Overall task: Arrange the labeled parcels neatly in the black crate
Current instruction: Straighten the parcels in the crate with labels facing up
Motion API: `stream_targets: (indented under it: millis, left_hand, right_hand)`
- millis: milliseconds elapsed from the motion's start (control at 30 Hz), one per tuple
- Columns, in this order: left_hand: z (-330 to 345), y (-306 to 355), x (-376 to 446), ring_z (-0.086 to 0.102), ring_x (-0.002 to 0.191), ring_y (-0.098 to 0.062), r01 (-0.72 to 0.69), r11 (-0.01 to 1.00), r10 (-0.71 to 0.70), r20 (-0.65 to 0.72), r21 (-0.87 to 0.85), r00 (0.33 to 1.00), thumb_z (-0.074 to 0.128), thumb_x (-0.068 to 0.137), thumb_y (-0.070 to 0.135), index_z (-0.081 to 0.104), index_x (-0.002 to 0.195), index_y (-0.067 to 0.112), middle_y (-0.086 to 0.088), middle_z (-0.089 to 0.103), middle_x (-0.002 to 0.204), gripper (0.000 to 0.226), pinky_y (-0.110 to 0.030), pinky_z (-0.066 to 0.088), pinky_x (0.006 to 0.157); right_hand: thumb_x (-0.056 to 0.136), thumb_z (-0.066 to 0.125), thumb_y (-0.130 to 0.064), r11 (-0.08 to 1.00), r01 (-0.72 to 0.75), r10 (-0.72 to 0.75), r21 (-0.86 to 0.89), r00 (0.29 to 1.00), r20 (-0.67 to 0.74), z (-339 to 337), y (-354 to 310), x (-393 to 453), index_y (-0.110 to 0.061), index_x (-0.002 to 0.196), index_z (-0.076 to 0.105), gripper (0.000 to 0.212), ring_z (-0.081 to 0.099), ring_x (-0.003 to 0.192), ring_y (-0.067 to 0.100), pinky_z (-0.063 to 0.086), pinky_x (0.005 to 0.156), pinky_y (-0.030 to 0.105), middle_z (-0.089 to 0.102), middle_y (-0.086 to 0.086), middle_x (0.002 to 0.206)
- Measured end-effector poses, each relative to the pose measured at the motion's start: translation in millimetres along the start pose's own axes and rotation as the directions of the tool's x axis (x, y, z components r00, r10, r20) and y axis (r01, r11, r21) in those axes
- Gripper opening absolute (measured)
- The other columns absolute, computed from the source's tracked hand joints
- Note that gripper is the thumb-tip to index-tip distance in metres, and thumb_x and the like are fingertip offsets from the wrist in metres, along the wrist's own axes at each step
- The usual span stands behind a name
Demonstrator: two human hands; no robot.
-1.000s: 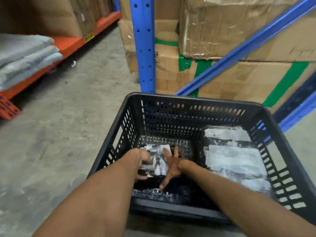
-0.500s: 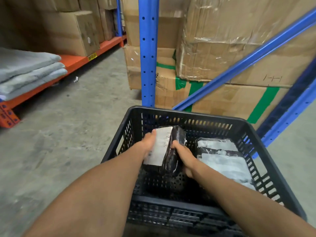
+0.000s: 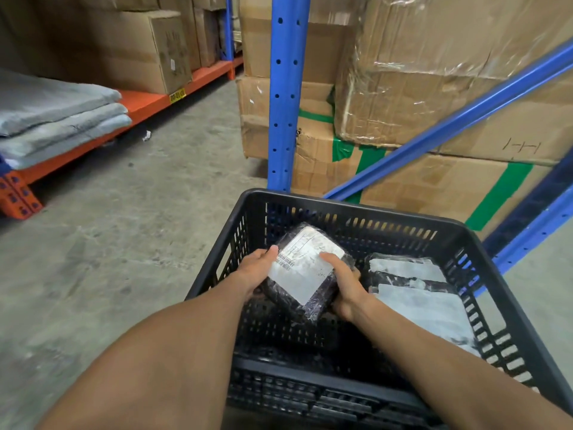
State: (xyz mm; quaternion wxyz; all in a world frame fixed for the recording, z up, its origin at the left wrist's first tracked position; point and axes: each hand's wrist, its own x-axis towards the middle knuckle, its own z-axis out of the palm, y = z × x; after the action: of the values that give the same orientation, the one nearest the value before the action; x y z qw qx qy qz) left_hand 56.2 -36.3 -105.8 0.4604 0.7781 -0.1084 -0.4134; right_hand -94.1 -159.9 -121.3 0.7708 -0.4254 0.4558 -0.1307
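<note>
Filling the far side beyond the black crate (image 3: 356, 209) are stacked cardboard boxes (image 3: 434, 88), some w/ green tape, behind a blue rack upright (image 3: 283, 88) and a blue diagonal brace (image 3: 449, 125) that runs down toward the crate's far rim. Concrete floor (image 3: 124, 243) spreads left of the crate; further left, an orange shelf beam (image 3: 148, 102) carries more boxes and a pile of folded grey pads (image 3: 59, 116). Crate itself is slotted plastic, sitting in the lower middle, tilted a bit in view. Inside it on the right side lie stacked parcels (image 3: 415, 293) in dark wrap w/ white labels facing up, pressed near the right wall. In the crate's left half, a held parcel (image 3: 305, 271), dark shiny wrap, white label w/ barcode facing up, is raised above the crate floor and tilted, one corner pointing down. Left hand (image 3: 255, 271) clasps its left edge, thumb on top by the barcode. Right hand (image 3: 344, 283) wraps its right edge, thumb laid on the label, fingers curled underneath. Both hands closed firmly on it; forearms reach in over the near rim.
</note>
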Motion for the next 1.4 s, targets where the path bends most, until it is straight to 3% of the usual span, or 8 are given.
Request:
stream_targets:
  millis: [133,367,567,733,867,967,1233,1400]
  left_hand:
    - [2.0,13.9,-7.2,0.059,0.121,-0.021,-0.146,0.987,0.148,0.018,-0.074,0.989,0.064,0.071,0.070,0.069,0.114,0.034,0.003,0.066,0.129,0.056,-0.048,0.040,0.110]
    - [-13.8,35.4,-18.8,0.070,0.102,-0.023,-0.115,0.884,0.106,-0.047,-0.453,0.993,0.070,0.075,0.062,0.068,0.119,0.017,-0.006,0.074,0.116,0.063,-0.042,0.052,0.097]
    - [-12.7,25.6,-38.6,0.076,0.088,-0.024,0.116,0.951,-0.042,0.253,-0.285,0.967,0.073,0.055,0.077,0.075,0.102,0.019,-0.007,0.081,0.093,0.075,-0.040,0.062,0.065]
    - [-22.8,24.4,-35.6,0.074,0.097,-0.026,-0.036,0.993,0.058,0.202,-0.112,0.978,0.089,0.061,0.038,0.059,0.127,0.020,-0.006,0.076,0.110,0.076,-0.043,0.059,0.084]
    - [-22.9,38.2,-34.8,0.073,0.097,-0.019,-0.156,0.969,0.116,0.209,0.190,0.971,0.094,0.042,0.042,0.064,0.119,0.024,0.000,0.075,0.110,0.085,-0.039,0.055,0.093]
    - [-17.6,39.9,-27.8,0.075,0.094,-0.017,-0.129,0.962,0.071,0.233,0.242,0.970,0.094,0.035,0.053,0.070,0.113,0.024,0.001,0.078,0.104,0.086,-0.038,0.054,0.096]
    - [-10.7,27.3,7.2,0.056,0.122,-0.026,-0.042,0.995,0.046,-0.042,0.093,0.998,0.095,0.042,0.045,0.066,0.118,0.019,-0.006,0.063,0.128,0.086,-0.043,0.041,0.110]
    - [3.4,9.7,24.9,0.052,0.122,-0.028,0.006,0.999,-0.002,-0.092,0.049,0.996,0.082,0.074,0.033,0.050,0.129,0.015,-0.009,0.055,0.136,0.066,-0.035,0.041,0.102]
  right_hand:
    - [0.066,0.085,-0.050,0.998,0.047,-0.041,0.046,0.992,-0.123,-6.7,3.3,8.2,-0.016,0.161,0.011,0.124,0.059,0.125,0.032,0.050,0.104,0.054,0.051,0.009,0.149]
    - [0.068,0.083,-0.059,0.993,0.122,-0.120,0.000,0.982,-0.143,4.1,-9.4,-20.0,-0.012,0.155,0.015,0.121,0.070,0.107,0.028,0.066,0.072,0.045,0.051,0.010,0.147]
    - [0.078,0.079,-0.055,0.988,0.130,-0.111,0.083,0.974,-0.198,17.1,-10.4,-31.5,-0.007,0.157,0.020,0.109,0.077,0.078,0.027,0.064,0.082,0.051,0.052,0.015,0.151]
    - [0.087,0.075,-0.042,0.979,-0.128,0.127,-0.162,0.992,-0.014,11.3,-17.5,-41.6,-0.012,0.142,0.046,0.069,0.063,0.114,0.037,0.061,0.084,0.048,0.047,0.017,0.151]
    - [0.075,0.079,-0.003,0.941,0.056,-0.084,-0.334,0.994,-0.071,3.6,-12.8,-28.4,-0.026,0.158,0.001,0.117,0.058,0.111,0.031,0.057,0.085,0.050,0.049,0.013,0.143]
    - [0.073,0.077,0.007,0.951,0.042,-0.047,-0.306,0.999,-0.009,0.0,-10.8,-25.0,-0.027,0.153,0.014,0.107,0.063,0.091,0.023,0.054,0.061,0.034,0.058,0.011,0.124]
    - [0.083,0.078,-0.048,0.744,-0.061,0.043,-0.666,0.998,-0.043,-6.0,8.6,1.7,-0.012,0.151,0.024,0.094,0.051,0.131,0.031,0.053,0.095,0.043,0.044,0.014,0.152]
    - [0.092,0.064,-0.052,0.733,-0.137,0.113,-0.666,0.990,-0.079,-0.8,6.4,4.7,-0.016,0.140,0.038,0.066,0.053,0.097,0.024,0.055,0.055,0.031,0.054,0.008,0.121]
